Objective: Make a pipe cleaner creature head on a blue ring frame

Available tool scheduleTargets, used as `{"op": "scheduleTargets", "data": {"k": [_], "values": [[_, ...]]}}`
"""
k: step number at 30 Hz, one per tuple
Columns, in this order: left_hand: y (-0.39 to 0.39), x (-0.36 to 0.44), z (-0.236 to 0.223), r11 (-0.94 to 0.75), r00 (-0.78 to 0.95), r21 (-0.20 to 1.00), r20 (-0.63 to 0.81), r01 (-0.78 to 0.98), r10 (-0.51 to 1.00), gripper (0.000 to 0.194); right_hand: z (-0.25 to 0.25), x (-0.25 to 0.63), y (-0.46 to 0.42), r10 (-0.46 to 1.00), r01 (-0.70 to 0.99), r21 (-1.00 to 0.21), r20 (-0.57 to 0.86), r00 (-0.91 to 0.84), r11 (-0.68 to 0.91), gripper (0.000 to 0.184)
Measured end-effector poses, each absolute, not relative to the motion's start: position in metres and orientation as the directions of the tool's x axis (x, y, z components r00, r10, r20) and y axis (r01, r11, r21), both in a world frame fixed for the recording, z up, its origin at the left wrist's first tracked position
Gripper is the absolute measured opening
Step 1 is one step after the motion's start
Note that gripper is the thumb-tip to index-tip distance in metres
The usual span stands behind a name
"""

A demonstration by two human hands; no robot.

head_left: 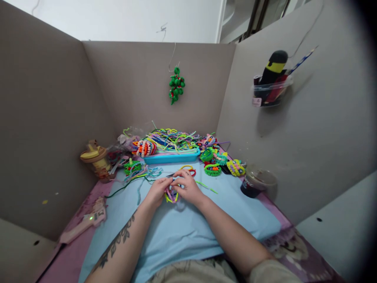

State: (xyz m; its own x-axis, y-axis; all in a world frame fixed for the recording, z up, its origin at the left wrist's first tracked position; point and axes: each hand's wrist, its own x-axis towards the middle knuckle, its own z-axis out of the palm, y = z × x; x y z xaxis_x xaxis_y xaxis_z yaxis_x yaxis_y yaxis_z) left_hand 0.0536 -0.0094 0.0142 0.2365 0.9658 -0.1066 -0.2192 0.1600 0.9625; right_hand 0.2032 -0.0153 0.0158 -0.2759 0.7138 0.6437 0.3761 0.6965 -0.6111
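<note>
Both my hands meet over the blue cloth point(182, 228) at the middle of the table. My left hand point(159, 190) pinches a small loop-shaped piece of fuzzy pipe cleaners point(171, 197) in pink, yellow-green and purple. From the other side, my right hand point(187, 185) has its fingers closed on the same piece; the fingers hide part of it. Just beyond them lie scissors with red and yellow handles point(193, 172), their blades partly behind my fingers. A bright green pipe cleaner point(209, 188) lies right of my right hand.
Behind stands a blue tray point(173, 158) heaped with pipe cleaners. Several finished fuzzy figures point(212, 169) sit to its right. A pink glue gun point(88, 222) with a green light lies left, near a lidded cup point(96, 159). A dark tub point(257, 182) stands right; grey panels enclose the table.
</note>
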Motion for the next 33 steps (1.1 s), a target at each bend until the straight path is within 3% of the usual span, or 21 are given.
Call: {"op": "scheduleTargets", "data": {"k": [5,10,13,17,21,26,33], "values": [[-0.008,0.051,0.015,0.104,0.182,0.98,-0.072,-0.171,0.981,0.027,0.018,0.205,-0.017,0.716,0.339,-0.63,0.628,-0.305,0.698,0.013],[0.001,0.041,0.01,0.175,0.078,0.945,-0.159,-0.277,0.984,0.02,0.015,0.209,-0.009,0.812,0.274,-0.769,0.575,-0.099,0.578,0.017],[0.006,0.038,0.008,0.262,0.08,0.894,-0.25,-0.363,0.965,0.016,0.007,0.209,-0.001,0.897,0.159,-0.887,0.441,0.011,0.434,0.019],[0.007,0.037,0.012,0.334,0.126,0.83,-0.311,-0.446,0.942,0.015,-0.003,0.206,0.008,0.99,-0.135,-0.984,0.127,-0.06,0.118,0.031],[0.007,0.037,0.016,0.375,0.175,0.778,-0.333,-0.504,0.926,0.017,-0.003,0.207,0.008,0.978,-0.363,-0.923,-0.058,-0.201,-0.13,0.037],[0.005,0.039,0.015,0.414,0.23,0.733,-0.345,-0.54,0.91,0.015,0.0,0.209,0.006,0.947,-0.487,-0.846,-0.062,-0.315,-0.218,0.039],[0.001,0.042,0.011,0.358,0.239,0.788,-0.272,-0.501,0.932,0.006,-0.003,0.21,0.008,0.92,-0.538,-0.798,-0.053,-0.388,-0.273,0.047]]}}
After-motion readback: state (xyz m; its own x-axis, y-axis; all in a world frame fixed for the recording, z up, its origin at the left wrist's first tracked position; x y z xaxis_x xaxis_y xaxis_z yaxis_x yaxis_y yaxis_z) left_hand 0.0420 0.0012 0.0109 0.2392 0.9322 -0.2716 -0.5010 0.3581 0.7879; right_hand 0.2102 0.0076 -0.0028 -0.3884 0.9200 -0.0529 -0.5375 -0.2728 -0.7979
